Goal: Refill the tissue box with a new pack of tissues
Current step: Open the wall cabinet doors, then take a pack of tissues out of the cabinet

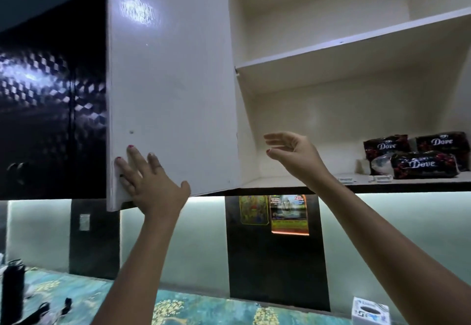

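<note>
Three dark tissue packs marked Dove lie on the bottom shelf of an open wall cabinet, at its right end. A white tissue box with an oval slot on top stands on the counter at the lower right. My left hand grips the lower edge of the open white cabinet door, fingers spread flat on its inner face. My right hand is raised at the cabinet's mouth, fingers apart and holding nothing, well left of the packs.
An upper shelf in the cabinet is bare. A glossy black door closes the cabinet to the left. A black bottle and dark small items sit at the counter's left. Posters hang on the black wall panel.
</note>
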The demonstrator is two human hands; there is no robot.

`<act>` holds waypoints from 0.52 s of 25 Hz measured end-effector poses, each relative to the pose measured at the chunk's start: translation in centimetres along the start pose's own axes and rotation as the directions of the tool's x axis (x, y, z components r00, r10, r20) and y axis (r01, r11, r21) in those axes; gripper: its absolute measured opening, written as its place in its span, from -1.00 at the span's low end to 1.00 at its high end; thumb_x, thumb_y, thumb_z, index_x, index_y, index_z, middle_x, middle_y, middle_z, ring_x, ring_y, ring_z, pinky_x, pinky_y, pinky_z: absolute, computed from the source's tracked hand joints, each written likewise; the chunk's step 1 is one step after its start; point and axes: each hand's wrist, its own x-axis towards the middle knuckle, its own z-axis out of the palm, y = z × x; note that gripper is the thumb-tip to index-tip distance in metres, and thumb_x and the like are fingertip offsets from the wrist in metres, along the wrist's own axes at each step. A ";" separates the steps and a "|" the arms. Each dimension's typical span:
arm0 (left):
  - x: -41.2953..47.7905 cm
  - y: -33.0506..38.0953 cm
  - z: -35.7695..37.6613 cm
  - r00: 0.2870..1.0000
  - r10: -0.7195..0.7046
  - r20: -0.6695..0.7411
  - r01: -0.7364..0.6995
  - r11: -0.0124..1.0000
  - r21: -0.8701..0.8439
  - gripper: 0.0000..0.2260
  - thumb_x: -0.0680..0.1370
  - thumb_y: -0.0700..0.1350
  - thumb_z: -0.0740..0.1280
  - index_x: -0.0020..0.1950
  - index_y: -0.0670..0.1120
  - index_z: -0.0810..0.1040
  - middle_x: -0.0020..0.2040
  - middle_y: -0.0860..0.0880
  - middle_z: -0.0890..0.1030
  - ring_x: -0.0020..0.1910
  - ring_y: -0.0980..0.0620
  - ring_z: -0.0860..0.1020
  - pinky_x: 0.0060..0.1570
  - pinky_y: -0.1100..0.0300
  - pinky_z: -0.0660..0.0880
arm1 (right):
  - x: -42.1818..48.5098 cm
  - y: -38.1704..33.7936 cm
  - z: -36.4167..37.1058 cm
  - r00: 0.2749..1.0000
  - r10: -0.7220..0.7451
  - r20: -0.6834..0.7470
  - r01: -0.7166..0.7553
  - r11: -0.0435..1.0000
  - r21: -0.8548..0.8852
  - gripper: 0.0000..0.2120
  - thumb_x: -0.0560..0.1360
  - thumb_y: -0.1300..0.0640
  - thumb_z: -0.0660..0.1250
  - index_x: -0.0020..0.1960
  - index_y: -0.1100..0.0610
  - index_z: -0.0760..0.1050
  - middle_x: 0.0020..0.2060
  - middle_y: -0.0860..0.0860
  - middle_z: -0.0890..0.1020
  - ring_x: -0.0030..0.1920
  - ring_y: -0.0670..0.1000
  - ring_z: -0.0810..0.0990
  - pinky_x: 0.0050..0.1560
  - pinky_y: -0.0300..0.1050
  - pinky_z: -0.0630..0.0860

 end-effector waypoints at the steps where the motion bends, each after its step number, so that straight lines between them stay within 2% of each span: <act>1: -0.1 0.5 0.6 1.000 -0.002 -0.014 0.002 1.000 -0.006 -0.20 0.36 0.05 0.38 0.47 -0.20 0.09 0.53 -0.23 -0.17 0.48 -0.33 -0.21 0.43 -0.26 -0.07 | 0.4 0.3 0.0 1.000 0.006 -0.017 -0.007 1.000 -0.024 -0.70 0.43 0.23 0.32 0.15 0.05 0.51 0.13 0.05 0.60 0.10 0.01 0.56 0.16 -0.08 0.49; 3: -0.1 2.2 1.2 0.998 -0.055 -0.037 0.053 0.997 -0.061 -0.18 0.32 -0.03 0.42 0.43 -0.29 0.11 0.52 -0.30 -0.15 0.46 -0.39 -0.18 0.37 -0.36 -0.06 | 1.0 1.1 -0.5 0.999 0.016 -0.045 -0.020 0.995 -0.093 -0.70 0.43 0.22 0.33 0.15 0.04 0.51 0.13 0.05 0.60 0.10 0.01 0.56 0.17 -0.05 0.50; 5: 0.3 4.2 1.3 0.993 -0.094 -0.072 0.076 0.974 -0.214 -0.19 0.30 -0.06 0.42 0.41 -0.31 0.12 0.49 -0.37 -0.13 0.45 -0.44 -0.15 0.33 -0.43 -0.09 | 0.9 1.9 -1.7 0.997 0.030 -0.069 -0.041 0.986 -0.164 -0.70 0.42 0.20 0.33 0.15 0.04 0.51 0.12 0.04 0.59 0.11 0.01 0.55 0.19 -0.02 0.50; 7: 0.2 6.9 2.0 0.984 0.016 -0.177 -0.085 0.918 -0.388 -0.28 0.33 -0.05 0.37 0.41 -0.21 0.17 0.50 -0.35 -0.05 0.45 -0.44 -0.13 0.30 -0.46 -0.14 | 0.5 3.0 -3.7 0.992 0.035 -0.125 -0.065 0.967 -0.246 -0.70 0.42 0.21 0.34 0.15 0.07 0.52 0.12 0.06 0.60 0.13 0.04 0.55 0.21 0.01 0.49; 9: -1.4 10.6 3.2 0.967 0.143 -0.210 -0.235 0.819 -0.523 -0.41 0.35 -0.04 0.31 0.36 -0.12 0.29 0.52 -0.22 0.10 0.48 -0.36 -0.03 0.32 -0.42 -0.08 | 0.0 4.4 -6.3 0.974 0.054 -0.219 -0.125 0.937 -0.325 -0.70 0.41 0.22 0.34 0.14 0.10 0.53 0.13 0.09 0.61 0.13 0.06 0.56 0.20 0.02 0.49; 10: -2.4 12.7 3.9 0.967 0.185 -0.176 -0.255 0.729 -0.635 -0.48 0.36 -0.04 0.29 0.32 -0.11 0.35 0.48 -0.18 0.20 0.47 -0.29 0.08 0.35 -0.33 0.03 | -0.2 5.2 -7.8 0.960 0.072 -0.269 -0.168 0.921 -0.350 -0.71 0.41 0.22 0.34 0.13 0.10 0.54 0.12 0.09 0.61 0.11 0.06 0.57 0.19 0.02 0.50; 11: -3.5 15.0 4.6 0.968 0.227 -0.108 -0.225 0.592 -0.774 -0.55 0.40 -0.06 0.29 0.27 -0.11 0.40 0.43 -0.16 0.31 0.43 -0.22 0.22 0.34 -0.20 0.17 | -0.5 5.9 -9.5 0.945 0.089 -0.315 -0.209 0.905 -0.370 -0.72 0.40 0.22 0.34 0.11 0.09 0.54 0.10 0.10 0.62 0.10 0.07 0.58 0.16 0.00 0.52; 13: -5.5 19.7 6.2 0.939 0.340 0.059 -0.045 0.291 -0.956 -0.67 0.46 -0.12 0.30 0.22 -0.10 0.45 0.30 -0.11 0.44 0.27 -0.09 0.40 0.21 0.00 0.36 | -0.9 7.6 -13.0 0.911 0.119 -0.395 -0.286 0.872 -0.398 -0.74 0.40 0.22 0.33 0.07 0.08 0.55 0.07 0.11 0.63 0.04 0.06 0.60 0.06 -0.08 0.53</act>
